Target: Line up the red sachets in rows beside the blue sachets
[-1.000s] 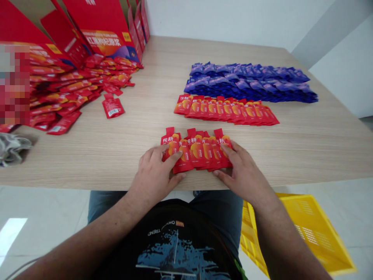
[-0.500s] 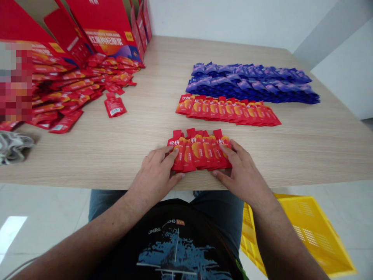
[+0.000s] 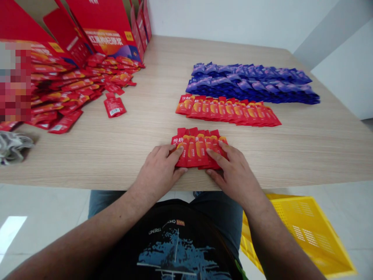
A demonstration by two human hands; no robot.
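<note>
A short overlapping row of red spouted pouches (image 3: 201, 151) lies flat near the front edge of the table, spouts pointing away from me. My left hand (image 3: 159, 167) grips the row's left end, fingers on the pouches and thumb at their lower corner. At the right end, my right hand (image 3: 237, 167) has its fingers over the last pouches and its thumb below them. My fingers partly cover the outer pouches. Just behind is a longer fanned row of red pouches (image 3: 227, 111), and past it lie two rows of blue-purple pouches (image 3: 253, 87).
A large heap of red pouches (image 3: 78, 83) spreads across the left of the table (image 3: 157, 93), with one single pouch (image 3: 114, 105) beside it. Red cardboard boxes (image 3: 101, 27) stand behind. Crumpled grey-white material (image 3: 14, 147) lies far left. A yellow crate (image 3: 317, 229) is on the floor at right.
My right hand has moved left, and my left hand slightly right. The short row between them has become narrower, its pouches overlapping more closely.
</note>
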